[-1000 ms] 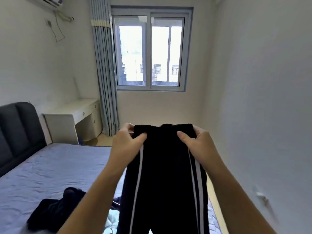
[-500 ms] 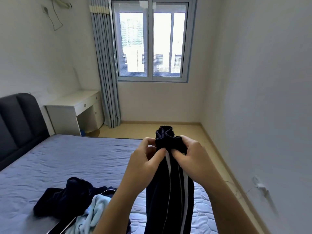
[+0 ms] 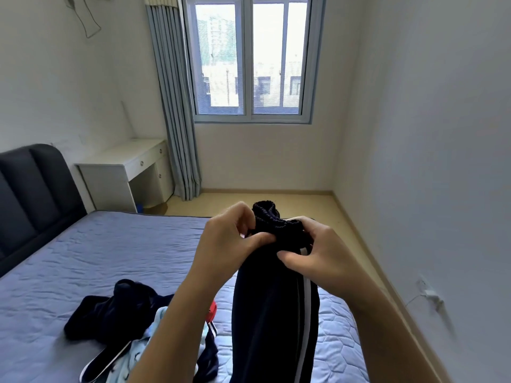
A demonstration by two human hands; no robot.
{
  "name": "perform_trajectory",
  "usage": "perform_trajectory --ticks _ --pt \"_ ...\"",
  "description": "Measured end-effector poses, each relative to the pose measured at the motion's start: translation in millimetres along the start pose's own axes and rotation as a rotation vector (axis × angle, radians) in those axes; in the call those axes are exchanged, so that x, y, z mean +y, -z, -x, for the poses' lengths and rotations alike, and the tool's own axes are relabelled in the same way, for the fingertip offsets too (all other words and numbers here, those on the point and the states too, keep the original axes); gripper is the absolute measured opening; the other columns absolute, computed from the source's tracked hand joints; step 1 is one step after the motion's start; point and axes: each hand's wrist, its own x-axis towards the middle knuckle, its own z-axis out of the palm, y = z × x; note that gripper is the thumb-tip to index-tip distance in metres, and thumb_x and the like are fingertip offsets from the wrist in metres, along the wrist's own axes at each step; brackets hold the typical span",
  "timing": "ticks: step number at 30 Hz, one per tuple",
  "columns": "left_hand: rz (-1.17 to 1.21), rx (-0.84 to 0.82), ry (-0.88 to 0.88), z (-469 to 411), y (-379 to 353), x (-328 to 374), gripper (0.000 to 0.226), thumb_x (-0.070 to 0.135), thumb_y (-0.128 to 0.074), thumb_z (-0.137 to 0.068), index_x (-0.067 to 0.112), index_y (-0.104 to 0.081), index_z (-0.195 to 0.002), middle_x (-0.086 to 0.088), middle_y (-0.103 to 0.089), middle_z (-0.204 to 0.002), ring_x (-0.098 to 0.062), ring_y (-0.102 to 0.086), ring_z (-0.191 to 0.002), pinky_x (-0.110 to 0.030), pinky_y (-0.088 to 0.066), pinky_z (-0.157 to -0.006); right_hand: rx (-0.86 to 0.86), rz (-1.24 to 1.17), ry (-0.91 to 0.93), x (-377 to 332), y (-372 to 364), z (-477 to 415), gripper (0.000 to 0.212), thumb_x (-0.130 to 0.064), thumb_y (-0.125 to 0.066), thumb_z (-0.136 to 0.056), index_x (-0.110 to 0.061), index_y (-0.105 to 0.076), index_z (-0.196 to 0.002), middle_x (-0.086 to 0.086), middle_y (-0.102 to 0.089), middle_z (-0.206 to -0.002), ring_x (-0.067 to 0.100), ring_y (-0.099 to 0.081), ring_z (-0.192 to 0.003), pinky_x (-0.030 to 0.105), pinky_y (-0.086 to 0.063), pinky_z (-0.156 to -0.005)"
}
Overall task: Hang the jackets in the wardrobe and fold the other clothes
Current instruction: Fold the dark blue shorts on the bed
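Both hands are up at mid-frame, and the forearms come in from the near edge and converge.

Left hand (image 3: 229,239): back of the hand faces the camera, wrist bent slightly. Its fingers (image 3: 237,217) are curled and the thumb presses in from the left, pinching the bunched waistband of the dark track pants (image 3: 273,313).

Right hand (image 3: 323,258): thumb lies across the front of the fabric just below the waistband. The other fingers (image 3: 318,230) wrap round the right side and are clamped on the same pants. Their tips are hidden behind the cloth.

The two hands sit close together with only the gathered waistband between them. The elastic ruffle sticks up above both hands.

Pants: held in the air and doubled lengthwise into a narrow column, with a white side stripe showing down the right edge. They hang straight down over the near right part of the bed (image 3: 110,258). The lower end runs out of frame, so I can't tell if it touches the mattress.

Near left on the bed is a loose pile of clothes (image 3: 116,308), dark navy on top. A light blue garment (image 3: 154,327) sits at the pile's near side and a small red item (image 3: 212,310) sits beside it, partly behind the left forearm.

Far side:
- dark headboard (image 3: 33,194) on the left
- white bench with drawers (image 3: 124,167) in the corner
- grey curtain (image 3: 174,106)
- window (image 3: 249,59)

A plug in a wall socket (image 3: 431,294) is on the right wall.
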Motion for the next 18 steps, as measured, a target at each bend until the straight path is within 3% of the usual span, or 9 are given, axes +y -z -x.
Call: perform_trajectory --ticks 4,7,12,18 --pt "0.08 -0.074 0.027 -10.9 0.5 -2.2 0.058 0.051 -0.079 -0.06 0.032 -0.048 -0.106 0.017 -0.055 -0.111 0.002 -0.052 -0.108 -0.015 -0.041 -0.086 0.079 -0.164 -0.002 2.8 1.6 -4.1 0.023 -0.012 -0.057 -0.066 -0.023 -0.065 -0.085 -0.011 -0.061 -0.066 0.002 -0.056 -0.059 0.013 -0.044 -0.054" --pt "0.218 -0.102 -0.067 -6.4 4.4 -7.6 0.051 0.05 -0.07 -0.071 0.033 -0.048 -0.113 0.02 -0.058 -0.116 -0.004 -0.055 -0.114 -0.021 -0.049 -0.091 0.169 -0.293 -0.002 5.4 8.0 -9.2 0.02 -0.009 -0.051 -0.066 -0.017 -0.063 -0.08 -0.011 -0.055 -0.06 0.004 -0.05 -0.054 0.015 -0.041 -0.05" --pt "-0.028 -0.054 -0.394 -10.6 17.9 -14.8 0.052 0.026 -0.077 -0.078 0.027 -0.05 -0.122 0.011 -0.057 -0.124 -0.003 -0.054 -0.115 -0.019 -0.046 -0.093 0.139 -0.502 -0.039 4.9 25.8 -18.0 0.029 -0.002 -0.046 -0.065 -0.022 -0.065 -0.074 -0.001 -0.053 -0.063 0.011 -0.047 -0.054 0.018 -0.04 -0.046" --pt "-0.2 -0.075 -0.471 -28.6 28.4 -2.3 0.052 0.017 -0.08 -0.075 0.028 -0.046 -0.112 0.01 -0.055 -0.087 -0.003 -0.049 -0.082 -0.022 -0.044 -0.075 0.076 -0.503 0.0 -3.4 39.0 -27.8 0.035 0.009 -0.043 -0.07 -0.018 -0.062 -0.081 0.007 -0.047 -0.073 0.022 -0.04 -0.063 0.022 -0.037 -0.047"
